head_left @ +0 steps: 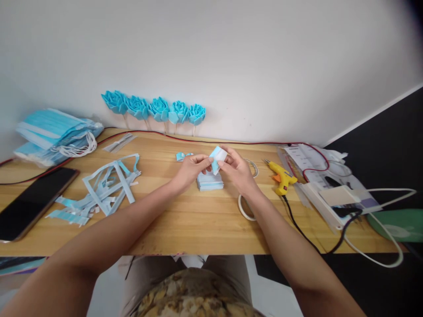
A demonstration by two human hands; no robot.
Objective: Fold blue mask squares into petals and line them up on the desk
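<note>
My left hand and my right hand meet over the middle of the wooden table. Together they pinch a small blue and white fabric piece, held a little above the table and partly folded. Right under it lies a small stack of cut blue squares. A tiny blue scrap rests just left of my left hand. Both hands have their fingers closed on the piece.
Several blue fabric roses lean on the wall. A pile of face masks lies far left, cut strips and a dark phone nearer. A yellow glue gun, a white loop and a power strip lie at the right.
</note>
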